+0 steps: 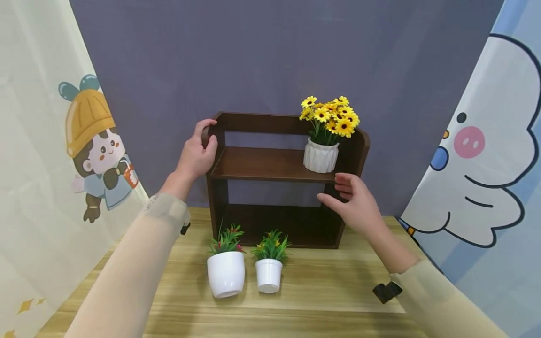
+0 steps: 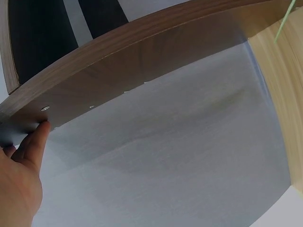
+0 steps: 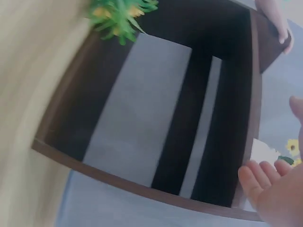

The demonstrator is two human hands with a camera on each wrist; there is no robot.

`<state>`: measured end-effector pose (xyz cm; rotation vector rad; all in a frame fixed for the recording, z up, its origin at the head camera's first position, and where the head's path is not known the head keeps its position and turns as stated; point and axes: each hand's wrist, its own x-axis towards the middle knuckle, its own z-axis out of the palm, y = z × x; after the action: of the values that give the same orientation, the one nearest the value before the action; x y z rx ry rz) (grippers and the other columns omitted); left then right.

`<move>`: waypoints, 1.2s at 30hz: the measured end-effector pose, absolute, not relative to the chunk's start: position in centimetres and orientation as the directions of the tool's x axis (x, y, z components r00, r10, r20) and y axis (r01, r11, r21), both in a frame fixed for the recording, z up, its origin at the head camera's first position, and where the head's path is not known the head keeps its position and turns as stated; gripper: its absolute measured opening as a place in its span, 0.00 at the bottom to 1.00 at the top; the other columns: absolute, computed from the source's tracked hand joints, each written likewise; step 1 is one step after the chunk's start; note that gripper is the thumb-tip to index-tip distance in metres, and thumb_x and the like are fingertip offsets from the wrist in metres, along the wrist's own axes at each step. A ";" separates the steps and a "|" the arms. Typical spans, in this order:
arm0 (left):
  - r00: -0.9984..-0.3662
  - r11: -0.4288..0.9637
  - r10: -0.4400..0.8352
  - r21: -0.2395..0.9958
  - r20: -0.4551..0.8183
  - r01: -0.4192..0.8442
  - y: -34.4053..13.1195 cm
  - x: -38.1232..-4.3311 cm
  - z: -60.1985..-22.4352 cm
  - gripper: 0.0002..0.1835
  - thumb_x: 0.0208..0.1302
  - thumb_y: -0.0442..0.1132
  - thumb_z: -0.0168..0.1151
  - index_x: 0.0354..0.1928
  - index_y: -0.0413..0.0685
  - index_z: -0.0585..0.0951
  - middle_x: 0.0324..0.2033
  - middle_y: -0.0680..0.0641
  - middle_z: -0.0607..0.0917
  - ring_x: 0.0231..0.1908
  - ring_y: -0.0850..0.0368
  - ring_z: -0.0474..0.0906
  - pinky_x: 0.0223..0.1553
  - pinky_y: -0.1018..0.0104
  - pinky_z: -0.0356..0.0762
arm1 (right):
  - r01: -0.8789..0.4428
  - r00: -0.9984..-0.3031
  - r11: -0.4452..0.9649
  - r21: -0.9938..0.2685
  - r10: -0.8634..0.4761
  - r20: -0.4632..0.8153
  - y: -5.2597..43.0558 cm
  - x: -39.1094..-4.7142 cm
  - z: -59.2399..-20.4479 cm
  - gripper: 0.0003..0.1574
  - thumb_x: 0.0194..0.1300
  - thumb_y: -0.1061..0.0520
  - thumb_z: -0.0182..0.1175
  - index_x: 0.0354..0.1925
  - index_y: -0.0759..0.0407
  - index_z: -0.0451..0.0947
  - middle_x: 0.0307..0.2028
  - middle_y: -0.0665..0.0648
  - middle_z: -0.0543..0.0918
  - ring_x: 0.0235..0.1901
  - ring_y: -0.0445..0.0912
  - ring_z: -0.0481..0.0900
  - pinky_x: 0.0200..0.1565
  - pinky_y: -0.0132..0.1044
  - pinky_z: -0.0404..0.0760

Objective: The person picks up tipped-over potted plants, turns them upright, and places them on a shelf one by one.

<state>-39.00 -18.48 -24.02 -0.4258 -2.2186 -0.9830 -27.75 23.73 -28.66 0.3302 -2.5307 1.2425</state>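
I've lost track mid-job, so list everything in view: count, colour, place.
Table: 1, tan, foreground
Shelf: 1, dark brown, on table
Potted flowers: 1, yellow, white, upper board, right
Larger plant: 1, green, white, before shelf, left
Smaller plant: 1, green, white, right of larger
Backdrop: 1, grey, behind
Cartoon sheets: 2, cream left, blue right
Sleeves: 2, beige, either side
Wrist pieces: 2, black, sleeve ends
Left grip: 1, holding shelf's left side
Right grip: 1, by upper board, right
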 end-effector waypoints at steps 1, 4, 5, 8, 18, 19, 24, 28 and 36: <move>-0.726 0.664 0.028 0.530 0.687 0.527 -18.5 -39.0 -24.0 0.26 0.85 0.52 0.45 0.79 0.67 0.64 0.42 0.32 0.83 0.35 0.38 0.78 0.39 0.51 0.75 | -0.331 -0.933 0.597 -0.731 -0.089 0.349 23.9 -27.4 -29.1 0.59 0.70 0.33 0.73 0.82 0.60 0.60 0.77 0.66 0.71 0.76 0.64 0.71 0.77 0.62 0.70; -0.724 0.665 0.031 0.526 0.689 0.530 -18.5 -39.0 -24.1 0.26 0.85 0.52 0.45 0.80 0.67 0.64 0.44 0.32 0.83 0.36 0.38 0.79 0.40 0.50 0.75 | -0.342 -0.936 0.581 -0.739 -0.141 0.323 24.3 -26.4 -30.5 0.55 0.71 0.35 0.74 0.81 0.58 0.63 0.74 0.65 0.74 0.73 0.63 0.75 0.75 0.63 0.72; -0.724 0.666 0.031 0.526 0.690 0.530 -18.5 -39.0 -24.1 0.26 0.85 0.52 0.45 0.80 0.66 0.64 0.44 0.32 0.83 0.36 0.38 0.79 0.40 0.50 0.75 | -0.349 -0.935 0.574 -0.741 -0.159 0.317 24.3 -26.1 -31.0 0.54 0.71 0.36 0.74 0.80 0.58 0.63 0.73 0.65 0.75 0.72 0.62 0.76 0.74 0.63 0.73; -0.726 0.666 0.031 0.528 0.687 0.528 -18.5 -39.1 -24.2 0.26 0.85 0.52 0.44 0.80 0.67 0.64 0.43 0.32 0.83 0.36 0.38 0.78 0.40 0.50 0.74 | -0.368 -0.930 0.553 -0.748 -0.214 0.299 24.5 -25.4 -32.6 0.49 0.72 0.41 0.74 0.79 0.58 0.65 0.72 0.64 0.77 0.69 0.61 0.79 0.72 0.63 0.76; -0.724 0.666 0.036 0.524 0.689 0.531 -18.6 -39.1 -24.3 0.25 0.85 0.52 0.44 0.80 0.67 0.64 0.36 0.36 0.80 0.31 0.43 0.75 0.36 0.53 0.73 | -0.375 -0.912 0.483 -0.791 -0.346 0.222 24.5 -24.0 -38.0 0.41 0.71 0.49 0.76 0.73 0.60 0.72 0.67 0.63 0.81 0.65 0.58 0.83 0.64 0.45 0.84; -0.725 0.666 0.037 0.524 0.688 0.531 -18.6 -39.1 -24.3 0.26 0.85 0.52 0.44 0.80 0.68 0.64 0.35 0.36 0.79 0.30 0.43 0.75 0.36 0.53 0.73 | -0.369 -0.911 0.477 -0.797 -0.354 0.211 24.4 -24.0 -38.5 0.40 0.71 0.49 0.76 0.72 0.60 0.72 0.67 0.63 0.81 0.64 0.58 0.83 0.63 0.44 0.84; -0.724 0.667 0.036 0.523 0.689 0.531 -18.5 -39.2 -24.3 0.26 0.85 0.52 0.44 0.80 0.68 0.64 0.33 0.37 0.79 0.28 0.44 0.74 0.35 0.53 0.73 | -0.339 -0.908 0.470 -0.815 -0.390 0.153 23.5 -23.8 -40.7 0.39 0.70 0.48 0.77 0.70 0.61 0.74 0.66 0.65 0.81 0.62 0.56 0.84 0.62 0.45 0.85; -0.723 0.669 0.037 0.520 0.690 0.531 -18.5 -39.4 -24.3 0.26 0.85 0.51 0.44 0.80 0.67 0.64 0.35 0.35 0.80 0.31 0.41 0.76 0.38 0.52 0.74 | -0.340 -0.900 0.468 -0.816 -0.412 0.138 22.9 -23.6 -42.0 0.38 0.70 0.47 0.77 0.68 0.62 0.75 0.65 0.68 0.81 0.61 0.59 0.84 0.59 0.43 0.86; -0.715 0.670 0.039 0.513 0.698 0.537 -18.5 -39.1 -24.1 0.25 0.85 0.52 0.44 0.80 0.67 0.64 0.26 0.43 0.75 0.24 0.47 0.70 0.32 0.54 0.71 | -0.325 -0.890 0.444 -0.835 -0.443 0.111 21.9 -23.4 -43.5 0.42 0.70 0.47 0.77 0.70 0.69 0.74 0.64 0.70 0.82 0.59 0.61 0.84 0.55 0.36 0.85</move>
<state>-39.11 -18.51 -24.14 -0.4416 -2.2136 -0.9617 -23.37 21.86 -43.47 0.7408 -2.7726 1.5579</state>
